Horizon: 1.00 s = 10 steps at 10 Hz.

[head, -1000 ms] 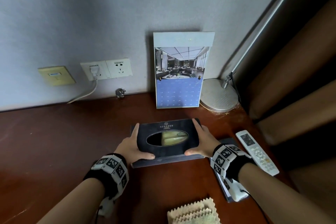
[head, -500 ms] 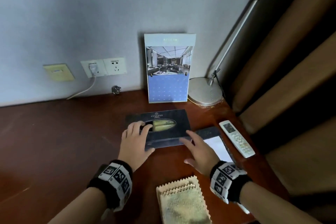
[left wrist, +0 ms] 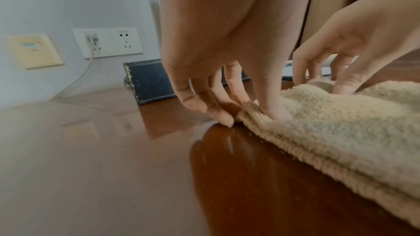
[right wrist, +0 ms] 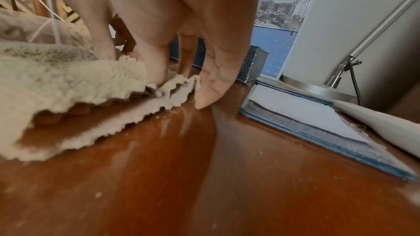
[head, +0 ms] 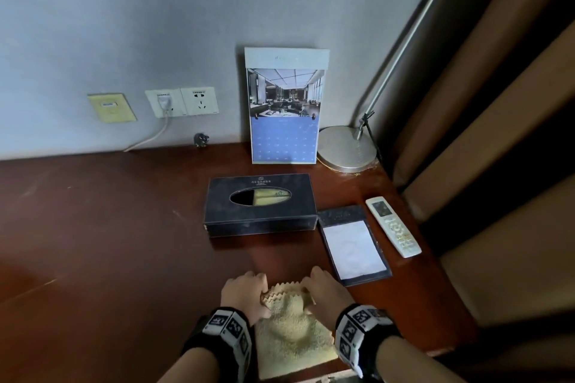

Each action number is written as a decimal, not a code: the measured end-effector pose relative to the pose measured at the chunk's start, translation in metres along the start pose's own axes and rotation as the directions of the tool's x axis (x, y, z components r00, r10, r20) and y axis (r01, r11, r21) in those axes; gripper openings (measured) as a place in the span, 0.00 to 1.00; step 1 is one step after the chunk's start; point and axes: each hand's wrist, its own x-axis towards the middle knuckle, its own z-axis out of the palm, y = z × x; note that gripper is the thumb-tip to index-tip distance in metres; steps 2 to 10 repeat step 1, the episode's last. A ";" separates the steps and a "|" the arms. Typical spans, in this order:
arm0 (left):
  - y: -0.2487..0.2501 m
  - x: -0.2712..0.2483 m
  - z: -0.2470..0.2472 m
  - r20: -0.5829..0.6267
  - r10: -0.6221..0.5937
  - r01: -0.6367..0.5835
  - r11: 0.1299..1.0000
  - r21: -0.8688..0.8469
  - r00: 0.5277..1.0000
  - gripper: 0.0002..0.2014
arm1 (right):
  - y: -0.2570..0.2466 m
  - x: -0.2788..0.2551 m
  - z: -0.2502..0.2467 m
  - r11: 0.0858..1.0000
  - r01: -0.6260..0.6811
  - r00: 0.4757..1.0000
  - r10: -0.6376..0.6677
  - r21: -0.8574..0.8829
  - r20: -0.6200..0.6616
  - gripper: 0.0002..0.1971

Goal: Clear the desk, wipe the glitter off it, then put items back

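The folded cloth (head: 292,333) lies on the desk (head: 102,242) at the near edge, at 6 o'clock in the head view; its long axis runs from 6 toward 12 o'clock, and its zigzag edge points away from the person toward the tissue box (head: 259,205). The left hand (head: 245,292) pinches the far left corner of the cloth, thumb on top and fingertips (left wrist: 223,119) down at the wood. The right hand (head: 326,294) grasps the far right corner, thumb pressed into the pile and fingers curled around the frayed edge, which is lifted slightly off the desk in the right wrist view.

The tissue box sits at 12 o'clock from the cloth, apart from it, its long side running 9 to 3 o'clock and its oval opening facing up. Just beside its right end lies a notepad (head: 353,246) in a dark holder, at 1 o'clock from the cloth, long axis running away from the person. A remote (head: 392,225) lies just right of the notepad, near the desk's right edge. Behind the box, a calendar (head: 284,106) stands upright against the wall, with a lamp base (head: 347,149) at its right. Wall sockets (head: 182,102), one with a plug and cable, sit at 10 o'clock. Small pale specks dot the wood near the cloth's edge
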 end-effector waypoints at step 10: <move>0.005 0.002 -0.009 -0.023 0.006 -0.005 0.999 0.046 1.000 0.18 | -0.005 0.005 -0.012 0.999 -0.004 0.999 0.006 -0.050 0.048 0.14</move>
